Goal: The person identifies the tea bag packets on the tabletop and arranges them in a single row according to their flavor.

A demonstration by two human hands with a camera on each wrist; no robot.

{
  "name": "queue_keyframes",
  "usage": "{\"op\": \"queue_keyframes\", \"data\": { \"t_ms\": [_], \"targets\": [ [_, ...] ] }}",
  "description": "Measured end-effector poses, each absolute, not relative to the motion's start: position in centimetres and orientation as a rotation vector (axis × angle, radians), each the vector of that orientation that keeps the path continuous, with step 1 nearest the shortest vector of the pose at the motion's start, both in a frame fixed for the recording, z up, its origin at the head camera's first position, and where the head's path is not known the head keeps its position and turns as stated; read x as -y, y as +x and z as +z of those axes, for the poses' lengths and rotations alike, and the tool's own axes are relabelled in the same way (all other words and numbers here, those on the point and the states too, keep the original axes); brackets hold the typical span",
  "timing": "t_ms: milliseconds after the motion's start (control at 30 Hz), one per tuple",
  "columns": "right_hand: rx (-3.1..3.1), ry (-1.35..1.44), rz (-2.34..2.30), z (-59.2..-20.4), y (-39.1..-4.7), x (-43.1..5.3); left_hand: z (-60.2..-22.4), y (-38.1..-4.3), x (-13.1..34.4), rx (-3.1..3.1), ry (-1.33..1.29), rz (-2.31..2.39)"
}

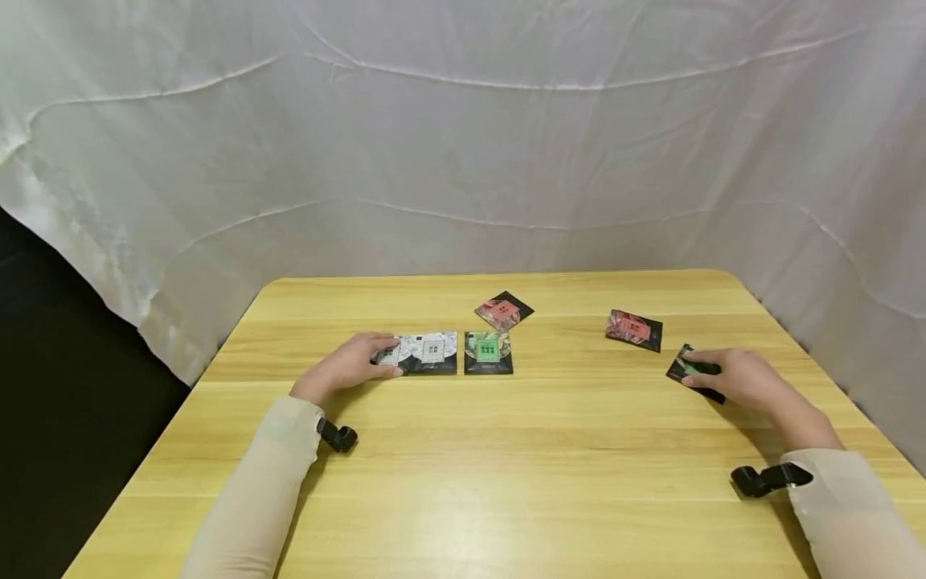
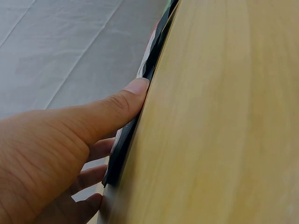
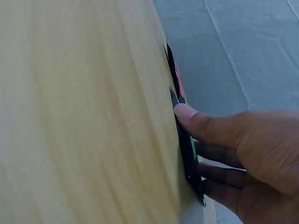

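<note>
Small flat packets with black bands lie on the table. At the left of a row, my left hand holds a white-and-black packet, thumb on its near edge and fingers at its far side. A second white-and-black packet adjoins it, and a green-and-black packet lies just right of that. Over at the right, my right hand pinches another green-and-black packet, slanted and partly covered by the fingers. Its dark edge runs between thumb and fingers in the right wrist view.
One red-and-black packet lies askew behind the row. Another red-and-black packet lies left of and behind my right hand. A pale curtain hangs behind the wooden table.
</note>
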State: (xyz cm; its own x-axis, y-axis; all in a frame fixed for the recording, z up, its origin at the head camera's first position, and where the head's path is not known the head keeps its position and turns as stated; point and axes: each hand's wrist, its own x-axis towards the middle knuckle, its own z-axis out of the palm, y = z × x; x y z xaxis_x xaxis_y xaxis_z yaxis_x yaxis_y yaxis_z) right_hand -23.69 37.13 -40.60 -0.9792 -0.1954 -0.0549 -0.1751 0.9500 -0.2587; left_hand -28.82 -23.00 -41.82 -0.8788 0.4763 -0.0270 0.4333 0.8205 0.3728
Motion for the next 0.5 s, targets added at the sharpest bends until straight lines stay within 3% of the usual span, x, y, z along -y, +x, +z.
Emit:
{"op": "queue_keyframes", "data": {
  "t_ms": [500],
  "targets": [
    [-3.014, -0.45, -0.477, -40.7, -23.0, -35.4, -41.9, -28.7, 23.1, -2.878, 0.725, 0.556]
  ]
}}
